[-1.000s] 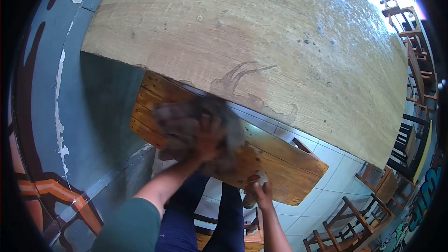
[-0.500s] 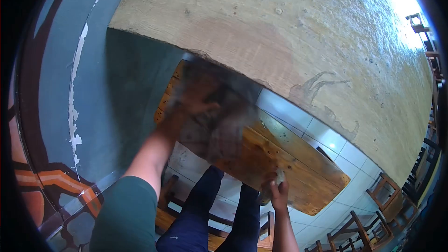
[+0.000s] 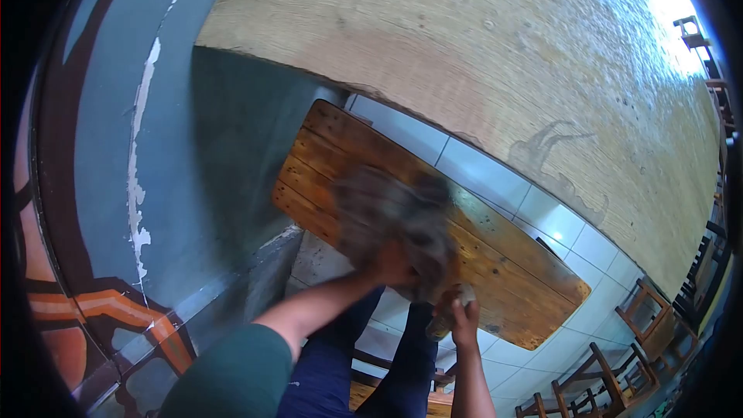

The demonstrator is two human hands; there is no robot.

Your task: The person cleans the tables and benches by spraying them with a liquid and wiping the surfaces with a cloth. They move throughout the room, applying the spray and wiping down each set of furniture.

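Left hand pressing a grey cloth on a wooden desk, right hand gripping a small bottle at the desk's near edge.

The left hand (image 3: 393,265) is grasping a blurred grey cloth (image 3: 395,220) and holding it flat against the slatted wooden desk (image 3: 511,279), near its middle. The right hand (image 3: 463,317) is clenching around a small bottle (image 3: 443,323) just beside the near edge. The desk is standing on a white tiled floor (image 3: 557,224) beside a painted wall (image 3: 193,170), with wooden chairs (image 3: 611,379) sitting well apart.
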